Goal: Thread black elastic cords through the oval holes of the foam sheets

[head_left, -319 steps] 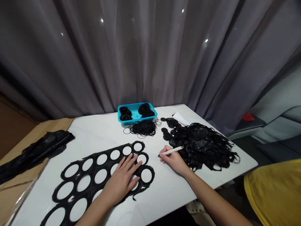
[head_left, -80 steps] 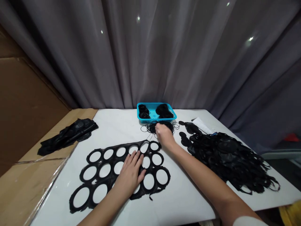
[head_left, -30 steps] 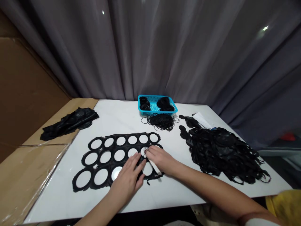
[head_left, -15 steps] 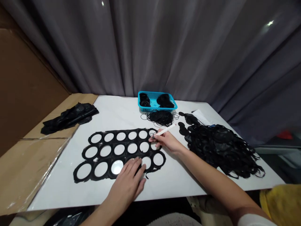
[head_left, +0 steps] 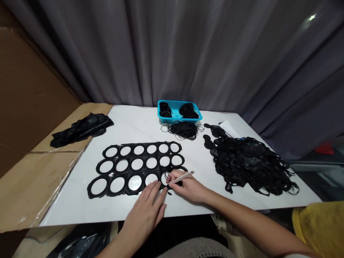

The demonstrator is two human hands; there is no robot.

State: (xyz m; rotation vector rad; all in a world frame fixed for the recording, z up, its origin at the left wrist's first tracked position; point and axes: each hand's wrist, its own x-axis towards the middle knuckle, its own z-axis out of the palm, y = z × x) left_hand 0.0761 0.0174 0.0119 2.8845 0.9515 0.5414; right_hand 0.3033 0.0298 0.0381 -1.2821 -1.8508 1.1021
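1. My right hand (head_left: 189,189) grips a slim white marker pen (head_left: 182,177) in curled fingers (head_left: 175,176), its tip at the lower right corner of the black flexible sheet punched with round holes (head_left: 129,165).
2. My left hand (head_left: 143,211) lies open, its fingertips resting on the sheet's lower edge.
3. The sheet lies flat on the white marble-patterned bench (head_left: 129,125).
4. Beyond the sheet sits a turquoise plastic mesh basket (head_left: 177,101) of black discs.
5. Right of the sheet lies a tangled heap of black looped cut-outs (head_left: 249,163).
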